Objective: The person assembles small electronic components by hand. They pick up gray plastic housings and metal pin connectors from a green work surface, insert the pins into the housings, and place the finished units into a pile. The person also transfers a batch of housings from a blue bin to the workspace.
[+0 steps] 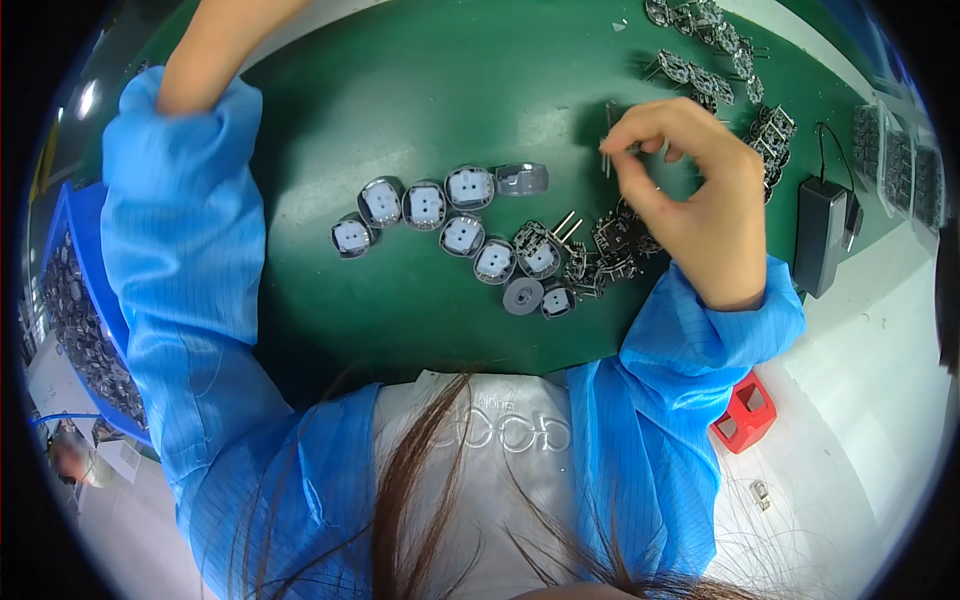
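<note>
My right hand (pixel 695 180) is raised above the right half of the green mat (pixel 330 110). Its thumb and index finger are pinched on a small part with thin metal pins (pixel 607 150), seen edge-on. Only my left forearm (pixel 215 60) shows, reaching past the top edge; the hand lies outside the picture. Below and left of the right hand sit several round grey housings (pixel 424 204) with white inserts. A small circuit board (pixel 537 240) with two long pins rests on one housing. Beside it is a pile of circuit boards (pixel 615 240).
More circuit boards (pixel 700 75) lie along the mat's far right. A black power adapter (pixel 820 235) with a cable and clear trays (pixel 895 165) stand at the right. A red plastic block (pixel 745 412) is near my right elbow. A blue bin (pixel 88 235) of small parts is at the left.
</note>
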The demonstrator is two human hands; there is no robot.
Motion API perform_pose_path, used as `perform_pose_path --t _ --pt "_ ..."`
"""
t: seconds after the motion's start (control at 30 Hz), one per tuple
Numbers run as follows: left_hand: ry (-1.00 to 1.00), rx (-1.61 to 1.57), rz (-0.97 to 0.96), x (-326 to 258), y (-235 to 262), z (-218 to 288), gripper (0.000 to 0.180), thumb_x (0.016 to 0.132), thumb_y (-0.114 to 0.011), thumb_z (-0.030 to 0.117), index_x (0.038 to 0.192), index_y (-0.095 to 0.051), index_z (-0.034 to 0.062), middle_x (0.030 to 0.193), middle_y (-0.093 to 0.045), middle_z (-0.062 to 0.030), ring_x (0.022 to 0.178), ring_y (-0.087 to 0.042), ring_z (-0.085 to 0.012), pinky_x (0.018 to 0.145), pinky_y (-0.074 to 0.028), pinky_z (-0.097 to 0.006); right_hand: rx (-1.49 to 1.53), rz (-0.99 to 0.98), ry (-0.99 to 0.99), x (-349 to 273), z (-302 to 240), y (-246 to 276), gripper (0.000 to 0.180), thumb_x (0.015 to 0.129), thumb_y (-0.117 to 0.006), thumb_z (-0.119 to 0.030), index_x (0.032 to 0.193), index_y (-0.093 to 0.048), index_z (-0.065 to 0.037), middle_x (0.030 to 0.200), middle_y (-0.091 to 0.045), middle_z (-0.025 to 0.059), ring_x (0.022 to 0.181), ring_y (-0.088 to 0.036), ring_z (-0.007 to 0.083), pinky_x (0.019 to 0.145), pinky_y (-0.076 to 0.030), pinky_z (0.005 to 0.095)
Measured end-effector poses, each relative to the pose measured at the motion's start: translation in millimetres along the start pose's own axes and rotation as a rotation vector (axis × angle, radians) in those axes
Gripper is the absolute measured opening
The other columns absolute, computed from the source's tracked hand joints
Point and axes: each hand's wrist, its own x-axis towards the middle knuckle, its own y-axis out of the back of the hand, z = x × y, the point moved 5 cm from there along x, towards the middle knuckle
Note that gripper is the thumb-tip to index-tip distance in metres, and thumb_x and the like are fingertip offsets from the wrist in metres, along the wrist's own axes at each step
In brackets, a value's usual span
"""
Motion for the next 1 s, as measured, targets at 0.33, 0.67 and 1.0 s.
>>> perform_pose_path --t 0.33,0.67,1.0 --pt "0.046 -0.732 -0.662 -44 -40 84 0.022 0.069 -0.072 0.004 0.086 -0.057 0.0006 0.092 -0.060 -0.0085 0.081 -0.059 -0.0285 0.071 -0.049 -0.037 0.407 -0.003 -0.139 -1 2 -4 0.028 0.098 -0.051 0.000 0.122 -0.065 0.002 0.111 -0.056 0.0095 0.089 -0.062 0.0127 0.080 -0.049 0.0241" --pt "0.413 -0.821 -0.531 -30 -32 62 0.024 0.074 -0.073 0.001 0.095 -0.060 -0.0002 0.081 -0.062 -0.0109 0.067 -0.060 -0.0210 0.064 -0.051 -0.030 0.499 -0.065 0.061 5 -29 -6 0.032 0.094 -0.059 -0.019 0.116 -0.070 0.002 0.097 -0.054 0.0054 0.082 -0.049 0.0121 0.074 -0.039 0.0238" --pt "0.696 -1.347 -0.500 -27 -37 63 0.028 0.082 -0.071 -0.006 0.109 -0.065 -0.0054 0.112 -0.066 -0.0186 0.095 -0.069 -0.0207 0.087 -0.058 -0.031 0.775 0.253 -0.136 6 -17 -11 0.020 0.090 -0.067 0.001 0.109 -0.065 0.007 0.091 -0.071 0.0137 0.074 -0.065 0.0149 0.068 -0.052 0.0246"
